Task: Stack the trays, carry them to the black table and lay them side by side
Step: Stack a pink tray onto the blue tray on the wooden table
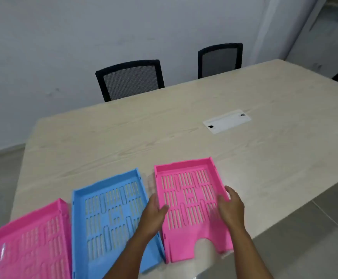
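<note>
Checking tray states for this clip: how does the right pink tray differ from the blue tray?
The right pink tray has both hands at its sides, left hand and right hand; the blue tray lies untouched beside it. The pink one's cut-out front overhangs the table edge. Both share the slotted design.

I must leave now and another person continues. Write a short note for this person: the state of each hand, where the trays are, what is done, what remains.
Left hand: open, at the left edge of the right pink tray, thumb over the rim; no firm grip visible.
Right hand: open, fingers resting on the same tray's right side.
Trays: three lie side by side on the light wooden table. Left pink tray, blue tray in the middle, right pink tray at the near edge, overhanging it a little.
Done: nothing is stacked yet.
Left: stack the three trays, carry them to the black table (not in view), lay them side by side.
</note>
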Demonstrator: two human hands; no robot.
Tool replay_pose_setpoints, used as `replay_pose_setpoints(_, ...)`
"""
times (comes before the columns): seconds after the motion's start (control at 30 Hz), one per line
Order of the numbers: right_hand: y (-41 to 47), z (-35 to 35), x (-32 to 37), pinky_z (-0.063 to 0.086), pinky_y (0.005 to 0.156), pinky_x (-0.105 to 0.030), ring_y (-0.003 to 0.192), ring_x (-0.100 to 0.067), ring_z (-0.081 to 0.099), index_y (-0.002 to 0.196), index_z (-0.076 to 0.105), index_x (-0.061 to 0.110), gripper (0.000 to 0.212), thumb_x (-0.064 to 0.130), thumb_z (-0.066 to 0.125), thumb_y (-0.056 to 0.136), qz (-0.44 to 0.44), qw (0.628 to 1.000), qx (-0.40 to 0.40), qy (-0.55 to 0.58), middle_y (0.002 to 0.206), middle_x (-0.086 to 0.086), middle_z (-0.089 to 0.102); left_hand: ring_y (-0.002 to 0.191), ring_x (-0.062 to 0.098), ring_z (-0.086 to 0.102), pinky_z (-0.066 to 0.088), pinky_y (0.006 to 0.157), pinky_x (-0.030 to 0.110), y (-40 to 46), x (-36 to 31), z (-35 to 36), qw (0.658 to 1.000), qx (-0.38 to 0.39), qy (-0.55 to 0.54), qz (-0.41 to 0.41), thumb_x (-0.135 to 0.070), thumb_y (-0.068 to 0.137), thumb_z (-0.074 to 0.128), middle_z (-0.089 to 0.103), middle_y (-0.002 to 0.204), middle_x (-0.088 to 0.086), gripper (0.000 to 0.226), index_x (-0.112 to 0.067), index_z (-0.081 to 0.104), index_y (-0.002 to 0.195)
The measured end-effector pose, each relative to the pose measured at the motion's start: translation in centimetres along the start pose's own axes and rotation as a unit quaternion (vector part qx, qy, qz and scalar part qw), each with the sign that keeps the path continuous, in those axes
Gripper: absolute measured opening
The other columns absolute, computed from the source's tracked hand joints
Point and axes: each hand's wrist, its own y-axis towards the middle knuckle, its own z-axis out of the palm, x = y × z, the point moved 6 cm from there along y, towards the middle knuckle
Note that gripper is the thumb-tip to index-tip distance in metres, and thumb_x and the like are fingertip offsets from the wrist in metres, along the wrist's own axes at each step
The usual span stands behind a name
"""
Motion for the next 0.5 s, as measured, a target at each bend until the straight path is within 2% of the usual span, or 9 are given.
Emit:
replay_pose_setpoints(0.03, 0.3, -0.2, -0.8, 0.037, 0.114, -0.044, 0.137, -0.031, 0.046, 0.144, 0.049, 0.007, 0.049, 0.014, 0.055, 0.096, 0.018, 1.0, -0.002, -0.011, 0.148, -0.014, 0.051, 0.148, 0.022, 0.027, 0.023, 0.122, 0.043, 0.3, 0.4, 0.3, 1.0, 0.005, 0.007, -0.011, -0.036, 0.096, 0.053, 0.024, 0.16, 0.0, 0.073, -0.013, 0.018, 0.156)
replay_pose_setpoints(0.1, 0.3, -0.4, -1.8, 0.037, 0.114, -0.046, 0.138, -0.033, 0.045, 0.147, 0.045, 0.007, 0.052, 0.015, 0.054, 0.096, 0.054, 0.998, 0.02, -0.035, 0.149, -0.016, 0.049, 0.141, 0.028, 0.04, 0.033, 0.117, 0.049, 0.4, 0.7, 0.8, 0.999, 0.015, 0.018, -0.042, -0.045, 0.089, 0.054, 0.036, 0.157, 0.009, 0.076, -0.012, 0.026, 0.151)
replay_pose_setpoints(0.13, 0.2, -0.4, -2.1, 0.039, 0.112, -0.045, 0.135, -0.034, 0.048, 0.147, 0.045, 0.006, 0.052, 0.014, 0.054, 0.096, 0.072, 0.996, 0.037, -0.048, 0.147, -0.016, 0.052, 0.139, 0.028, 0.043, 0.035, 0.115, 0.048, 0.1, 0.4, 1.0, 0.998, 0.024, 0.017, -0.056, -0.045, 0.089, 0.055, 0.04, 0.154, 0.007, 0.074, -0.014, 0.029, 0.151)
replay_pose_setpoints(0.23, 0.7, -0.2, -3.1, 0.047, 0.103, -0.044, 0.122, -0.035, 0.059, 0.141, 0.051, 0.005, 0.047, 0.013, 0.053, 0.095, 0.089, 0.993, 0.045, -0.064, 0.135, -0.017, 0.062, 0.139, 0.026, 0.042, 0.034, 0.114, 0.039, -0.1, 0.0, 1.6, 0.997, 0.027, 0.004, -0.071, -0.032, 0.096, 0.057, 0.041, 0.15, 0.001, 0.067, -0.016, 0.026, 0.153)
replay_pose_setpoints(0.3, 1.1, -0.3, -3.5, 0.053, 0.094, -0.044, 0.11, -0.035, 0.063, 0.131, 0.058, 0.003, 0.042, 0.011, 0.051, 0.091, 0.1, 0.992, 0.037, -0.065, 0.125, -0.019, 0.067, 0.132, 0.024, 0.049, 0.04, 0.107, 0.036, 0.0, -0.1, 1.6, 0.997, 0.028, -0.006, -0.068, -0.026, 0.095, 0.058, 0.047, 0.147, 0.002, 0.06, -0.018, 0.033, 0.149)
replay_pose_setpoints(0.4, 1.8, -0.8, -3.4, 0.048, 0.079, -0.035, 0.1, -0.034, 0.065, 0.121, 0.061, -0.001, 0.04, 0.011, 0.048, 0.085, 0.113, 0.991, 0.011, -0.067, 0.117, -0.022, 0.069, 0.127, 0.02, 0.054, 0.041, 0.111, 0.045, 0.1, -0.2, 1.8, 0.997, 0.033, -0.041, -0.05, -0.025, 0.09, 0.061, 0.053, 0.145, 0.001, 0.055, -0.028, 0.041, 0.141)
replay_pose_setpoints(0.5, 2.3, -1.9, -2.4, 0.055, 0.088, -0.044, 0.105, -0.037, 0.066, 0.122, 0.063, 0.005, 0.044, 0.018, 0.047, 0.083, 0.101, 0.992, -0.009, -0.074, 0.117, -0.017, 0.07, 0.129, 0.015, 0.053, 0.04, 0.112, 0.048, 0.2, -1.2, 2.0, 0.996, 0.033, -0.077, -0.019, -0.019, 0.091, 0.062, 0.055, 0.143, -0.005, 0.055, -0.036, 0.043, 0.14)
